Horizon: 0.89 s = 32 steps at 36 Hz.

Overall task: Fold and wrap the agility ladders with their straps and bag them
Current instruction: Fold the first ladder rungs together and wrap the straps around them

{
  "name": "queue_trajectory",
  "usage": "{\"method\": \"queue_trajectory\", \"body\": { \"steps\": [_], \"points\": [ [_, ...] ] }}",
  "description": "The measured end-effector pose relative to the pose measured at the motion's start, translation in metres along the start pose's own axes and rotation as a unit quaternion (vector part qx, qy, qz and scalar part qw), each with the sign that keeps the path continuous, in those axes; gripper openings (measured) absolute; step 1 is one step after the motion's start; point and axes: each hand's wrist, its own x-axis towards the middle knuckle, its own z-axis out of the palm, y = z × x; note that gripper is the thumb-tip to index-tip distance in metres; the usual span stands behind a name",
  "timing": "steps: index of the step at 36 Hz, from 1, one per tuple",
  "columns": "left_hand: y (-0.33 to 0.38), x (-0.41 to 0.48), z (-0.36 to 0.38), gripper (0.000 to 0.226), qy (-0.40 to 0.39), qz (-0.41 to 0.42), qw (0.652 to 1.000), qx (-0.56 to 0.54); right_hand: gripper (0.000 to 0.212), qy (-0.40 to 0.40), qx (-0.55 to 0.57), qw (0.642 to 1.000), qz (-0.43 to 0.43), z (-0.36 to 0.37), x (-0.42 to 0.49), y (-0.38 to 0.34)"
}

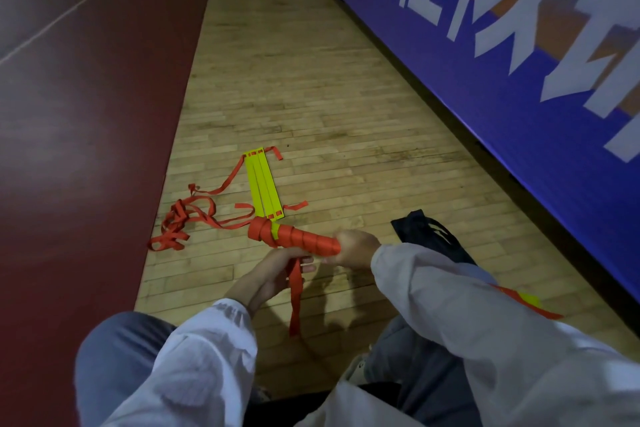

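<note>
Mid-wrap from the head view, with right hand (pixel 356 248) clenched round the near end of the strap-wound ladder bundle (pixel 298 239) above the floor, left hand (pixel 277 274) pinching the hanging strap tail (pixel 296 291), next probably tucking it in before bagging in the dark bag (pixel 429 236) just right.
</note>
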Motion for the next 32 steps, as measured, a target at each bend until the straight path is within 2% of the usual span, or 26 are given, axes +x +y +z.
{"method": "queue_trajectory", "body": {
  "steps": [2,6,9,14,22,32],
  "points": [
    [-0.001,0.0,0.001,0.015,-0.003,-0.003,1.0,-0.006,0.035,-0.019,0.023,1.0,-0.002,0.001,0.0,-0.001],
    [-0.003,0.005,0.002,0.033,0.004,-0.01,1.0,-0.022,0.054,-0.059,0.072,0.996,-0.015,0.001,-0.009,-0.008],
    [-0.005,0.007,0.001,0.037,0.004,-0.021,0.999,-0.029,0.058,-0.084,0.109,0.99,-0.019,0.002,-0.013,-0.008],
    [-0.003,0.005,0.001,0.029,0.01,-0.032,0.999,-0.039,0.036,-0.101,0.184,0.978,-0.016,0.0,-0.016,-0.001],
    [0.0,0.007,-0.006,0.021,0.009,-0.028,0.999,-0.044,0.049,-0.056,0.181,0.981,-0.041,-0.005,-0.013,0.002],
    [-0.002,0.007,-0.012,0.018,0.012,-0.032,0.999,-0.012,0.05,-0.041,0.158,0.986,-0.042,-0.006,-0.012,0.003]
  ]
}}
